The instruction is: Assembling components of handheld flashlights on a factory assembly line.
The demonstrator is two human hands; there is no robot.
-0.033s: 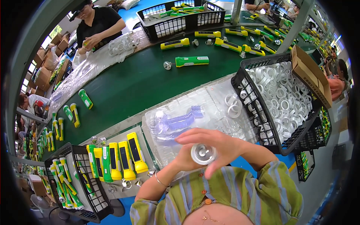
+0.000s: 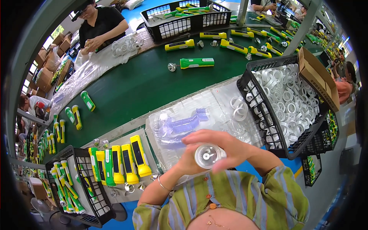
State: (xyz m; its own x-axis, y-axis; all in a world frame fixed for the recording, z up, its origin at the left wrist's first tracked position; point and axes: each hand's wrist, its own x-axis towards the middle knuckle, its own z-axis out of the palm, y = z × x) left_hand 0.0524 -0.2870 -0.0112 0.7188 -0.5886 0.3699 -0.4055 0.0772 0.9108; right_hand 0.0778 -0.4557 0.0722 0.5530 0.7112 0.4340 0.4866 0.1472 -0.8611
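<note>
Fingers of the left hand point(image 2: 187, 161) grip the lamp point(image 2: 207, 156); the right hand point(image 2: 232, 148) arches beside it, contact unclear. Advisable: steady, square support.

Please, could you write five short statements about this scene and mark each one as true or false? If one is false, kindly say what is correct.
1. The left hand and the right hand are both close about a round clear piece. True.
2. The crate of white rings stands to the left of the hands. False: the black crate with white rings is to their right.
3. On the green belt, a silver reflector lies near the left end of a green flashlight. True.
4. A bracelet is on the right wrist. False: the bracelet is on the left wrist.
5. The flashlights lined up left of the hands are all green. False: yellow flashlights lie there too.
</note>
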